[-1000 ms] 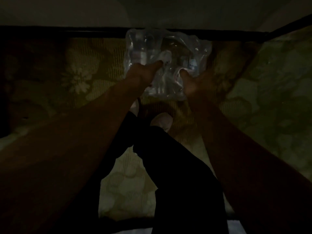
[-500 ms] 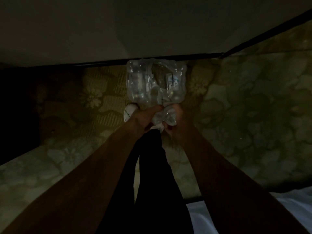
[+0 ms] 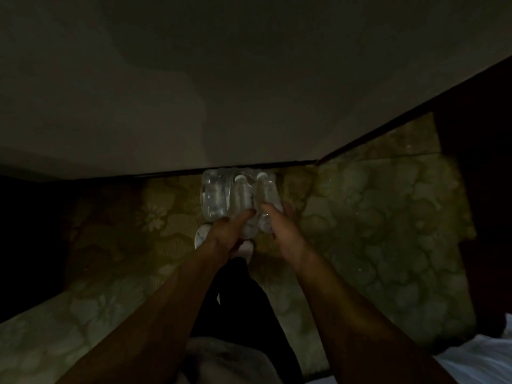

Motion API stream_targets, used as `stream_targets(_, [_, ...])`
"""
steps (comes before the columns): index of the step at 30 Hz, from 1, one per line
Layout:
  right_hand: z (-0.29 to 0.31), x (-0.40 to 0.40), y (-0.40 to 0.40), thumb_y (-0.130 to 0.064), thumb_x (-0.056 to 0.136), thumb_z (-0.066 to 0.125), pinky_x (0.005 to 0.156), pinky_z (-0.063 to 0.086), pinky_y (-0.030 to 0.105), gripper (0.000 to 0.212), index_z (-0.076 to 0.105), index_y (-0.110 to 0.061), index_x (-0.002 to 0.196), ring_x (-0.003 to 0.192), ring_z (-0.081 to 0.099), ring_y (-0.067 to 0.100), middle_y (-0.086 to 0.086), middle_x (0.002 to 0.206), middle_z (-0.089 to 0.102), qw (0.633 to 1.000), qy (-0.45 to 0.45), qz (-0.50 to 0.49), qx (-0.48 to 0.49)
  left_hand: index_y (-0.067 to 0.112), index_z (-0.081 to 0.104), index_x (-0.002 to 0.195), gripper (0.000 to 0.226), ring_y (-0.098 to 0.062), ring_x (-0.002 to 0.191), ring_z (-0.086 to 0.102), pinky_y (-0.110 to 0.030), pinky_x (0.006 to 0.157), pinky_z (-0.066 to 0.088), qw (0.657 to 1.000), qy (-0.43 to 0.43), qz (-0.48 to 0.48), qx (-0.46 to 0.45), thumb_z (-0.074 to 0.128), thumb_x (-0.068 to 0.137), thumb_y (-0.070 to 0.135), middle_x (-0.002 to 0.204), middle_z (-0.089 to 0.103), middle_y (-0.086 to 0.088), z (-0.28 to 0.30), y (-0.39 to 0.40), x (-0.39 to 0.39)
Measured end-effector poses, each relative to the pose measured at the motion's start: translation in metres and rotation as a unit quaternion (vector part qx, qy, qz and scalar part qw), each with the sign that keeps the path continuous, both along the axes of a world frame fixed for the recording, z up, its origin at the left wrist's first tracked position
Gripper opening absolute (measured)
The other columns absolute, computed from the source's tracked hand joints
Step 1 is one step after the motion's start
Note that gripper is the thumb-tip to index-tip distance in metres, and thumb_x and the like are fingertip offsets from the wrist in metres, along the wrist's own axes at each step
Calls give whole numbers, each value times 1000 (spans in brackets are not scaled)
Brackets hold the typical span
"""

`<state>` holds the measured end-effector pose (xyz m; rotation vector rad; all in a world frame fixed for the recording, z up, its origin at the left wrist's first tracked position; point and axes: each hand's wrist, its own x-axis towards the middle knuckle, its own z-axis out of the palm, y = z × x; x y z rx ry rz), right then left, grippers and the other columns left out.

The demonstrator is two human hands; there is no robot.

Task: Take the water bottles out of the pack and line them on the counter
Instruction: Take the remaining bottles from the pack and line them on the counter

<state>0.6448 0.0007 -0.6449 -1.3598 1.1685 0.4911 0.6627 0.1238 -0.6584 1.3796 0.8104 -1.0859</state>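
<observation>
1. gripping the near end of the pack (image 3: 221, 195), the left hand (image 3: 225, 235) had its fingers curled into the clear plastic wrap.
2. the right hand (image 3: 279, 225) held a bottle (image 3: 267, 198) at the pack's right side, fingers wrapped around it.
3. the two hands were close together, nearly touching.
4. the pack was down by the flowered carpet (image 3: 374, 217), against the base of a pale wall (image 3: 221, 79); whether it rested on the floor was unclear in the dim light.
5. white shoes (image 3: 201, 236) showed just beneath the hands.

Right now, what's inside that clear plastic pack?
Water bottles show through the clear pack, with two white caps near its far end. Both hands cover its near end, and the dim light hides how many bottles there are.
</observation>
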Motion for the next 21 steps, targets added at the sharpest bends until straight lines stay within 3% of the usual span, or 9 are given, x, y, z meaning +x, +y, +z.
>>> stream_targets(1, [15, 4, 1, -54, 75, 67, 76, 56, 32, 72, 45, -26, 137, 107, 63, 23, 3, 125, 61, 999, -23, 21, -16, 9, 68, 106, 57, -23, 76, 67, -34, 61, 56, 1000, -14, -15, -5, 74, 73, 55, 85, 70, -4, 15, 0, 2])
stream_targets(3, [41, 6, -1, -59, 83, 61, 76, 55, 30, 67, 43, -27, 139, 107, 62, 19, 0, 124, 61, 996, -61, 56, -39, 13, 65, 107, 41, -15, 76, 64, -25, 56, 51, 999, -30, -31, -13, 67, 85, 47, 86, 67, -1, 32, 1, 5])
stream_targets(5, [62, 6, -4, -66, 87, 50, 79, 55, 26, 66, 41, -29, 141, 102, 63, 12, -6, 121, 61, 989, -95, 93, -66, 13, 63, 116, 47, -17, 84, 67, -26, 63, 55, 997, -50, -55, -30, 68, 84, 48, 94, 69, -4, 46, 3, 7])
stream_targets(7, [82, 5, -4, -59, 94, 42, 63, 51, 15, 53, 42, -30, 139, 89, 59, -1, -8, 117, 59, 982, -133, 112, -79, 14, 57, 127, 60, -20, 90, 69, -32, 74, 59, 994, -75, -67, -35, 69, 81, 51, 101, 69, -6, 58, 7, 5])
stream_targets(9, [100, -1, -7, -45, 98, 45, 60, 49, 15, 46, 38, -32, 141, 88, 60, 0, -5, 122, 57, 977, -159, 117, -77, 13, 50, 136, 69, -19, 91, 70, -31, 75, 59, 991, -107, -62, -45, 71, 81, 49, 104, 70, -6, 71, 7, 2])
stream_targets(11, [119, -8, -12, -38, 97, 51, 67, 54, 21, 57, 26, -35, 148, 98, 60, 7, -5, 133, 50, 973, -168, 136, -78, 11, 47, 139, 69, -19, 90, 70, -29, 72, 58, 988, -132, -54, -57, 72, 82, 42, 107, 69, -7, 88, 5, -6])
stream_targets(14, [148, -16, -23, -38, 89, 64, 77, 56, 30, 86, 7, -37, 152, 116, 57, 19, -1, 148, 39, 968, -164, 179, -59, 9, 56, 128, 47, -16, 85, 69, -25, 71, 57, 981, -181, -33, -61, 69, 87, 28, 99, 71, -5, 119, 4, -22])
stream_targets(17, [168, -21, -33, -31, 86, 69, 51, 49, 13, 68, 34, -23, 143, 89, 63, 7, -8, 111, 61, 952, -180, 244, -48, 10, 54, 127, 45, -15, 84, 71, -18, 63, 56, 972, -225, -26, -70, 68, 88, 26, 101, 71, -5, 143, 5, -34])
stream_targets(21, [191, -19, -36, -24, 79, 76, 64, 54, 22, 62, 45, -27, 133, 92, 68, 9, -5, 109, 67, 934, -232, 270, -35, 11, 55, 125, 48, -18, 90, 73, -25, 71, 59, 955, -283, -20, -80, 72, 84, 28, 105, 73, -7, 178, 12, -37])
